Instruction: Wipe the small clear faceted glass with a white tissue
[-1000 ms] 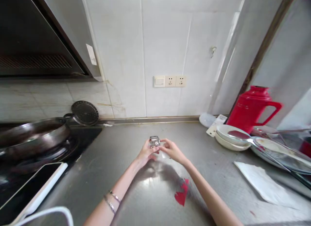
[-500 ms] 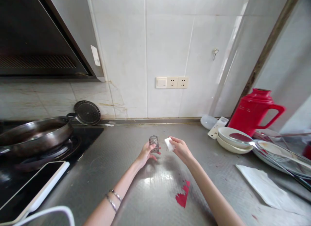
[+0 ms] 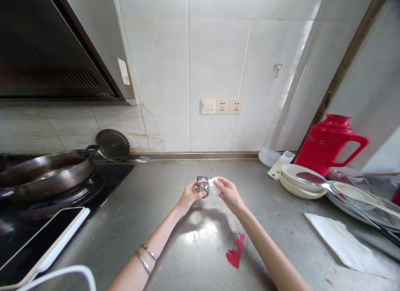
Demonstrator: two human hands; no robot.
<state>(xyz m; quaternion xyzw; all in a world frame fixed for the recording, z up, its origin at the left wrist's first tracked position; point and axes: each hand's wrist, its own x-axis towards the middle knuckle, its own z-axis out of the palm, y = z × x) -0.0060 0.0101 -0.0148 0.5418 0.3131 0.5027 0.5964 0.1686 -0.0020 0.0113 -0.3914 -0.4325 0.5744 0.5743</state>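
Fairly bright, diffuse light: glare patch on the metal counter [image 3: 140,207] nearer the camera than the left hand [image 3: 188,194] and right hand [image 3: 230,195], soft shadows below both. Shiny streaks on the wall [image 3: 162,66] up and right of the right hand; hood [image 3: 46,45] up-left of the left hand goes near black. Wide lens tilts the flask [image 3: 323,145] far right of the hands, fine detail soft.

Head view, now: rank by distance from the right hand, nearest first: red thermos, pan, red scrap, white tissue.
1. White tissue: held by the right hand.
2. Red scrap: on the counter, toward the camera.
3. Red thermos: off to the right.
4. Pan: far left, on the stove.
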